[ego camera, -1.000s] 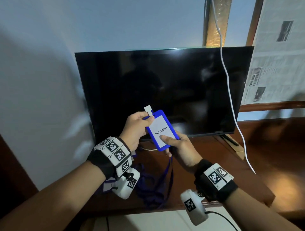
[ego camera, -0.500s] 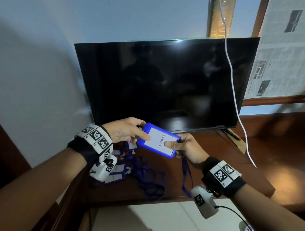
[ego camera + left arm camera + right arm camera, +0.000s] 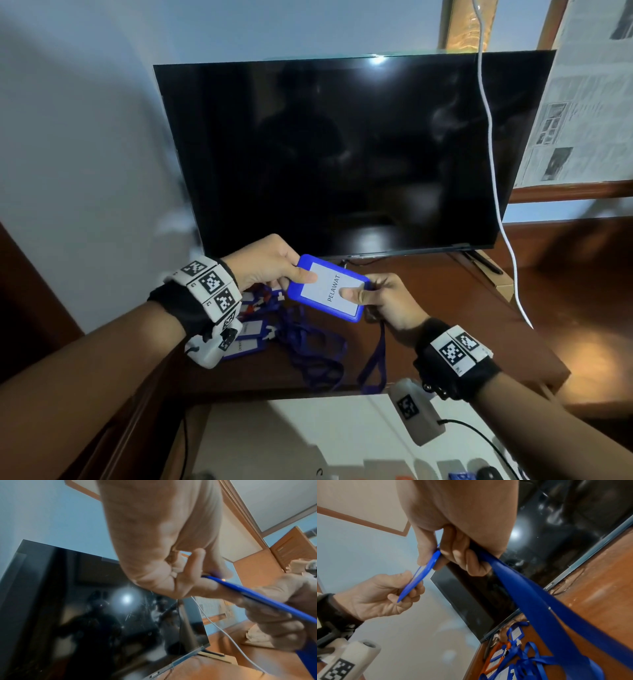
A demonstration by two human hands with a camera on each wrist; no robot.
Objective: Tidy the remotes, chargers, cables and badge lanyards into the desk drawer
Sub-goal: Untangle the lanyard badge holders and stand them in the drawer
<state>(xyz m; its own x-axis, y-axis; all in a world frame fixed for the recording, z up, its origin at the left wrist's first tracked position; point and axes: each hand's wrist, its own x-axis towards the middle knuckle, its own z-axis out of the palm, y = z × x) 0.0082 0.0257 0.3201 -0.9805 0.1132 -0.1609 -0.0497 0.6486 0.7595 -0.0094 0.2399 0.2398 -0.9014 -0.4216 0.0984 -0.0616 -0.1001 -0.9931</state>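
- Both hands are on one blue badge holder (image 3: 328, 287), marked PELAWAT, held in the air in front of the TV (image 3: 346, 154).
- Left hand (image 3: 265, 262) pinches its 9 o'clock end; right hand (image 3: 383, 296) pinches the 3 o'clock end, thumb on the card.
- Its blue lanyard (image 3: 544, 609) hangs below the right-hand fingers (image 3: 464, 557).
- More badges and lanyards (image 3: 294, 337) are piled on the table (image 3: 445, 308) at 7 o'clock.

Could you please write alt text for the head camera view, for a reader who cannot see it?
Both hands hold a blue plastic badge holder reading PELAWAT, left hand at one end, right hand at the other, above a brown wooden desk. More blue badges with tangled lanyards lie below; a black television screen stands behind.
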